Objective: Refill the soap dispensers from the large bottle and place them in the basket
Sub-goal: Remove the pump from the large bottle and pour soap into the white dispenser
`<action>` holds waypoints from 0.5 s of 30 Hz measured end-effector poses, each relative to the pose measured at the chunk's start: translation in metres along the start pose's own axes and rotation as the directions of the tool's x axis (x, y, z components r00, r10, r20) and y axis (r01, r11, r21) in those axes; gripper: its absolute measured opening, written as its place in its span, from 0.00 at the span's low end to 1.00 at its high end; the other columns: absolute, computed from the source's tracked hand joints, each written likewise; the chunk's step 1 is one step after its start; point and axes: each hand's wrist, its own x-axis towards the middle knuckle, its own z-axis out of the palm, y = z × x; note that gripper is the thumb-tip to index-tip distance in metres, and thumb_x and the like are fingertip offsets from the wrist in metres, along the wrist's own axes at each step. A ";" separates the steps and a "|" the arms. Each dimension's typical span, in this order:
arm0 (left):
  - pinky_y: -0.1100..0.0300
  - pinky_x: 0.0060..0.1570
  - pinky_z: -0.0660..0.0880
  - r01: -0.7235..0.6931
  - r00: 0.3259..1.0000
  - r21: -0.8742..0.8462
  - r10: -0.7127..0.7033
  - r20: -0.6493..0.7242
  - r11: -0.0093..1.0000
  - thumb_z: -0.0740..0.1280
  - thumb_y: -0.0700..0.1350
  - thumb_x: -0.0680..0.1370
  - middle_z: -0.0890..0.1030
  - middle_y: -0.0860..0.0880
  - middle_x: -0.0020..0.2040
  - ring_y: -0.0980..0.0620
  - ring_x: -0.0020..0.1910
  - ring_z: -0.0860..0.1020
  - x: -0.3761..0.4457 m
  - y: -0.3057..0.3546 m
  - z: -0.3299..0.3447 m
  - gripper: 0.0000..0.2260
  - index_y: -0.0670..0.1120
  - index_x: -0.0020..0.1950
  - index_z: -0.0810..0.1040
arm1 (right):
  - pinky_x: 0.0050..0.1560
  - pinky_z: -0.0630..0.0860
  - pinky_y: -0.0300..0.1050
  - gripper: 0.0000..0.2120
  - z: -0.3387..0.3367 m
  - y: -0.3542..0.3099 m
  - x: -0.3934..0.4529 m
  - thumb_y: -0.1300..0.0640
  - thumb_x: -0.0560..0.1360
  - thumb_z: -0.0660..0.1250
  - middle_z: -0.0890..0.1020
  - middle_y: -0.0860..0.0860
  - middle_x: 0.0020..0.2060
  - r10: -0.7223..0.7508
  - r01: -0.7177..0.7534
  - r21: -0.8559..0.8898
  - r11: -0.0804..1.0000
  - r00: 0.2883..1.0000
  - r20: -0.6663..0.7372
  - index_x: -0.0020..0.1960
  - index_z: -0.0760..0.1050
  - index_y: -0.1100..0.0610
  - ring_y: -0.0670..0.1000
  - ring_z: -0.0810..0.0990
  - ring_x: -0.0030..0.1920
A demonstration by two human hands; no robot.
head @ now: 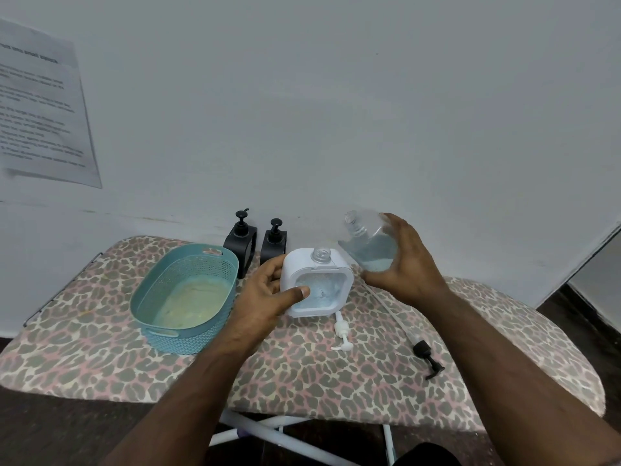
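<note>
A printed sheet (40, 105) hangs on the wall (336, 112) above the leopard-print ironing board (302, 381).

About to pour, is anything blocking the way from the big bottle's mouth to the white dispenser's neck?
Nothing visible. The white dispenser has its neck uncapped, and the large bottle, held in the right hand, is tilted just behind it, the gap clear.

Teal basket (188, 264); two black dispensers (242, 242), white dispenser (317, 284); leopard-print board cover (302, 375), pale blue soap (373, 253)
</note>
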 end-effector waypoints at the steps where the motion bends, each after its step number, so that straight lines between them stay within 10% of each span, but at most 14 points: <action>1: 0.40 0.60 0.81 0.006 1.000 -0.006 -0.006 -0.003 1.000 0.80 0.44 0.67 0.85 0.51 0.58 0.48 0.59 0.84 0.000 -0.002 0.000 0.29 0.56 0.67 0.78 | 0.60 0.76 0.48 0.50 0.003 0.004 -0.002 0.53 0.61 0.83 0.72 0.47 0.66 0.046 -0.045 0.072 0.996 0.999 -0.019 0.76 0.59 0.45 0.49 0.73 0.64; 6: 0.38 0.57 0.82 0.074 0.996 -0.009 -0.074 -0.040 0.997 0.80 0.47 0.66 0.82 0.51 0.60 0.45 0.61 0.83 -0.006 -0.020 -0.003 0.27 0.59 0.63 0.78 | 0.35 0.78 0.35 0.51 0.027 0.026 -0.020 0.56 0.60 0.84 0.74 0.49 0.62 0.288 -0.260 0.303 0.917 0.956 -0.051 0.74 0.59 0.43 0.52 0.77 0.58; 15: 0.71 0.45 0.78 0.130 0.990 0.127 -0.123 -0.067 0.983 0.75 0.35 0.75 0.78 0.54 0.60 0.55 0.60 0.78 -0.016 -0.054 -0.009 0.23 0.51 0.66 0.72 | 0.56 0.77 0.50 0.47 0.076 0.055 -0.051 0.56 0.62 0.85 0.74 0.49 0.61 0.487 -0.427 0.414 0.804 0.872 -0.045 0.71 0.59 0.48 0.55 0.77 0.60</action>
